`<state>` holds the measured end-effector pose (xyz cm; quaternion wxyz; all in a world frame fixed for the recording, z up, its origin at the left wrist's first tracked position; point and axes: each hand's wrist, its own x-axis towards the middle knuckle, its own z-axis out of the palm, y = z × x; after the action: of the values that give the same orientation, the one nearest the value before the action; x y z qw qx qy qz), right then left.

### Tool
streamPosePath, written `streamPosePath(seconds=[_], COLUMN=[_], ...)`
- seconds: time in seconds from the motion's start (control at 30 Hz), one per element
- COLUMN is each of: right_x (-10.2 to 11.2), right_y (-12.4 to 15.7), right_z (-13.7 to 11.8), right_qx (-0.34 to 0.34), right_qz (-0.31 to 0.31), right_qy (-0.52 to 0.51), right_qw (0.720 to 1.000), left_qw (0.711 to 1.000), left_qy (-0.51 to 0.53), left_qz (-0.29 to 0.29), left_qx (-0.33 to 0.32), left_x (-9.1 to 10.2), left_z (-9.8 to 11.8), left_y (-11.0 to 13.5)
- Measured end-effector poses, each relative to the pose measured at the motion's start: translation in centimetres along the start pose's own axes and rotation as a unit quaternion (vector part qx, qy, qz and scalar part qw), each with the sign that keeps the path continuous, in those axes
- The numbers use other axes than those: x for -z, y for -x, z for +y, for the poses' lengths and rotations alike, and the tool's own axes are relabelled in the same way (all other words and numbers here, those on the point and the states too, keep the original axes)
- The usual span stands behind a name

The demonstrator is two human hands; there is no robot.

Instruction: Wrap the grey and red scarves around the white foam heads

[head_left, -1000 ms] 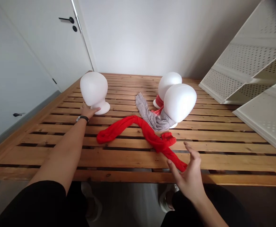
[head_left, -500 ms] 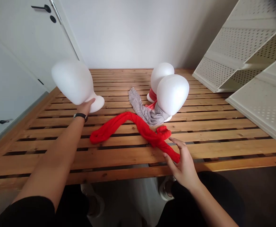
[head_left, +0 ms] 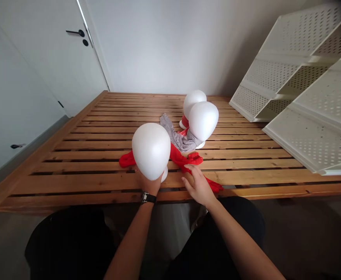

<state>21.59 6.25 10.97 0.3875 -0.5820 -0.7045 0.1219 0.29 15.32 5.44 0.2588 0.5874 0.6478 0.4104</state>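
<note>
My left hand [head_left: 147,183] grips the neck of a white foam mannequin head [head_left: 151,149], held just above the near edge of the slatted wooden table [head_left: 79,155]. A red scarf [head_left: 188,160] lies across the slats behind and to the right of that head. My right hand [head_left: 197,185] rests flat on the scarf's near part, fingers spread. Further back stand two more white foam heads [head_left: 203,119], one with a grey scarf [head_left: 178,137] draped at its base, the other [head_left: 192,102] with a red cloth round its neck.
A white perforated metal shelf unit [head_left: 301,89] lies tilted on the table's right side. A white door [head_left: 56,50] with a black handle is at the left, a plain wall behind. My dark-clothed legs are below the table's near edge.
My left hand has lifted the foam head from the table's far left and brought it to the near edge in front of me. My right hand has moved left onto the red scarf.
</note>
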Motion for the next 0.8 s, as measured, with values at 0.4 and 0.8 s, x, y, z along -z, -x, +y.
streamPosePath(seconds=[0.4, 0.8], right_x=[1.2, 0.8], right_y=[0.9, 1.1], right_z=[0.7, 1.5], right_qx=[-0.003, -0.005], right_qz=[0.019, 0.021], right_qy=[-0.005, 0.002], right_qw=[1.0, 1.0], left_qw=[0.993, 0.979], left_qy=[-0.094, -0.056], left_qz=[-0.018, -0.146], left_qx=[-0.073, -0.128], left_x=[11.1, 13.5], left_z=[-6.5, -5.3], left_y=[-1.8, -15.1])
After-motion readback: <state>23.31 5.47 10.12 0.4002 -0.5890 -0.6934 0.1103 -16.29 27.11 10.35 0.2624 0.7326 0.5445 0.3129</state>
